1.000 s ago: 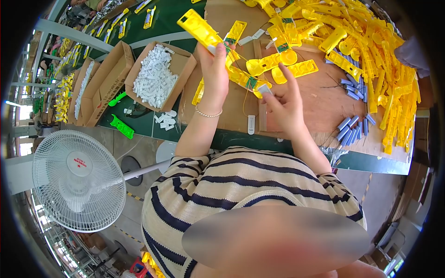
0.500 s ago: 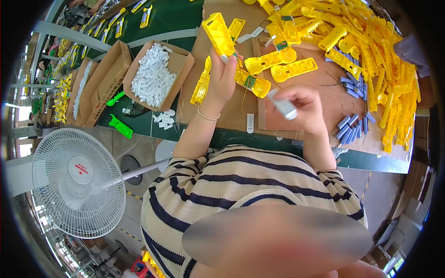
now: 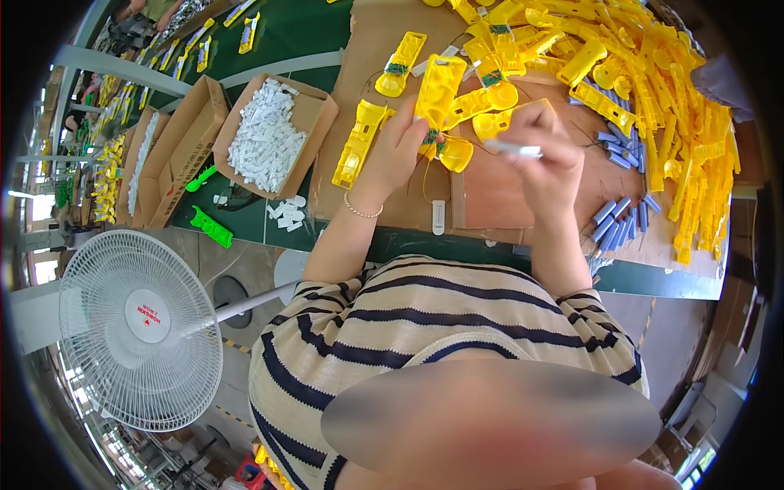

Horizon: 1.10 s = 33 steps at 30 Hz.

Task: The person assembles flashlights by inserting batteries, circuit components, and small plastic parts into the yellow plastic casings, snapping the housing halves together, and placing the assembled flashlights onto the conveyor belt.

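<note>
My left hand (image 3: 395,157), a beaded bracelet at its wrist, is closed on a yellow plastic housing (image 3: 438,86) held upright above the cardboard. Close by its fingers is a second yellow housing half (image 3: 456,153) with a green circuit board (image 3: 430,140) and thin wires. My right hand (image 3: 552,163) is raised to the right, pinching a slim whitish tool (image 3: 519,149) that points left; its exact kind I cannot tell. Left of my left hand lies a yellow housing (image 3: 359,145), and beyond it another with a circuit board (image 3: 399,65). A small white piece (image 3: 438,217) lies nearer me.
A big heap of yellow housings (image 3: 653,98) covers the right and back. Blue cylinders with wire leads (image 3: 612,226) lie at the right. Cardboard boxes stand left, one with white pieces (image 3: 265,135). A fan (image 3: 143,318) stands left of me. Green parts (image 3: 212,226) lie at the table edge.
The housing in my left hand has shifted right and turned more upright. My right hand has risen with the tool, which now lies nearly level. Another housing with a circuit board shows more fully behind.
</note>
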Each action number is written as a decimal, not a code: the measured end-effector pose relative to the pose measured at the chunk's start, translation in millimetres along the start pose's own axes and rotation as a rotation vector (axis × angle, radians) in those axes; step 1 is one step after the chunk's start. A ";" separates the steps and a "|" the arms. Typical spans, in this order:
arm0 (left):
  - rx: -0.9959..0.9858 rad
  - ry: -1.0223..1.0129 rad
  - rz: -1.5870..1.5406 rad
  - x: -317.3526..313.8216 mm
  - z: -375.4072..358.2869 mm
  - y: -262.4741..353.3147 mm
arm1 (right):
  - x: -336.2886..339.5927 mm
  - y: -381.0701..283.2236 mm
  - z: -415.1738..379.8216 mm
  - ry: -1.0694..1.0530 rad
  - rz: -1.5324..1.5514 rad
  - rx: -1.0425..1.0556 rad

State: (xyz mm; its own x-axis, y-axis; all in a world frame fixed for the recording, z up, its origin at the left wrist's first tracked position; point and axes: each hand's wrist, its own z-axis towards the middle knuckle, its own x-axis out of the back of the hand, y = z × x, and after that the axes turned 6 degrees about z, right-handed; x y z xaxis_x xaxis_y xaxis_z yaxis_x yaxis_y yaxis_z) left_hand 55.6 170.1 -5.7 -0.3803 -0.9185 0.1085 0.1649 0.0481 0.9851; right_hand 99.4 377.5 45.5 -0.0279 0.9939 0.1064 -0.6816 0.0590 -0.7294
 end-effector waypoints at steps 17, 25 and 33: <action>-0.077 -0.072 0.189 -17.4 -10.4 13.7 | 0.2 19.1 -5.1 0.192 0.695 -0.835; -0.141 -0.174 0.319 -16.8 -12.2 19.8 | -4.0 17.3 -7.1 0.239 0.911 -0.761; -0.120 -0.188 0.251 -17.0 -16.5 21.3 | 6.3 28.5 -16.6 0.170 0.351 -0.514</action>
State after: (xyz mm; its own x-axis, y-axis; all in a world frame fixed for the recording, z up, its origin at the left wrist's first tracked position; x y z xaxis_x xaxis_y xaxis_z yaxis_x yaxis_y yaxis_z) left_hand 80.5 180.2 11.3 -0.4734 -0.7948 0.3797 0.3767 0.2070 0.9029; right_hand 91.9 387.0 14.1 -0.0410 0.9606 -0.2751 -0.2148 -0.2773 -0.9365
